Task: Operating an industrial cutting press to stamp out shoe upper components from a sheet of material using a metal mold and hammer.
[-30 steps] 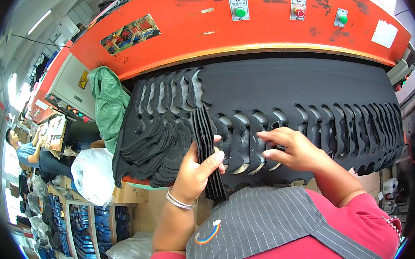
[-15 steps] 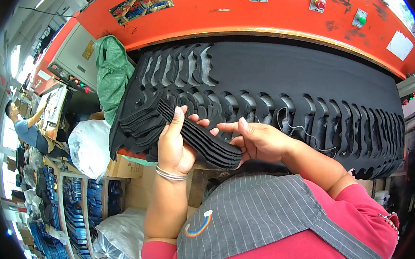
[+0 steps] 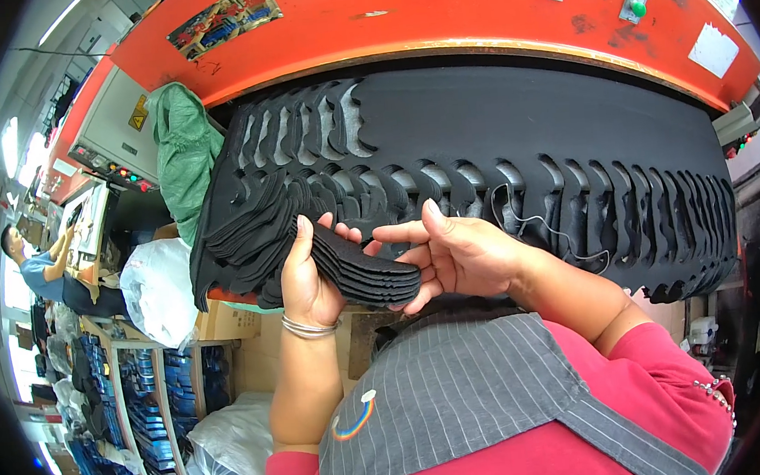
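Observation:
A stack of thin black curved die-cut pieces (image 3: 367, 272) lies in my left hand (image 3: 311, 286), whose thumb presses on top and whose fingers wrap the far side. Its rounded right end points toward my right hand (image 3: 462, 253). My right hand is open, palm toward the stack, with thumb and index finger apart and the lower fingertips at the stack's end. Left of my left hand, a heap of similar black pieces (image 3: 250, 234) rests on a thick black sheet (image 3: 477, 109), which has rows of curved cut-outs along it.
Behind the sheet runs an orange machine beam (image 3: 337, 26) with green buttons and a red one. A thin pale cord (image 3: 550, 224) lies over the cut-outs. Green sacking (image 3: 184, 155), a white plastic bag (image 3: 158, 280) and shelves of blue parts (image 3: 151, 407) stand left. A person (image 3: 48, 268) works farther off.
The view has shifted a little. The stack has tipped flatter and closed up from its fanned edge. My right hand's fingers have spread and straightened.

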Tool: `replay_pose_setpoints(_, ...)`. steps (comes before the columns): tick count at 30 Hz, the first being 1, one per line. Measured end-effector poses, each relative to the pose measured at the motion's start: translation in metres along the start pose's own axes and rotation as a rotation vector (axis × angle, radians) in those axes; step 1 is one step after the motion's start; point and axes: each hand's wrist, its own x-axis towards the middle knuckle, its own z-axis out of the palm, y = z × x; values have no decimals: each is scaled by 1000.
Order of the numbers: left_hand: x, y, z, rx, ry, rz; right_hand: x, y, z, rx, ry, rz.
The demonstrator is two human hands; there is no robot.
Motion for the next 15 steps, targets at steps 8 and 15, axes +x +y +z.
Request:
replay_pose_setpoints(8,-22,92,-7,170,-13,628,-60,-17,-41,-1124,362,-108)
replay_pose_setpoints(15,-17,100,5,1713,163,1077,-166,-10,-78,-1902,869,298)
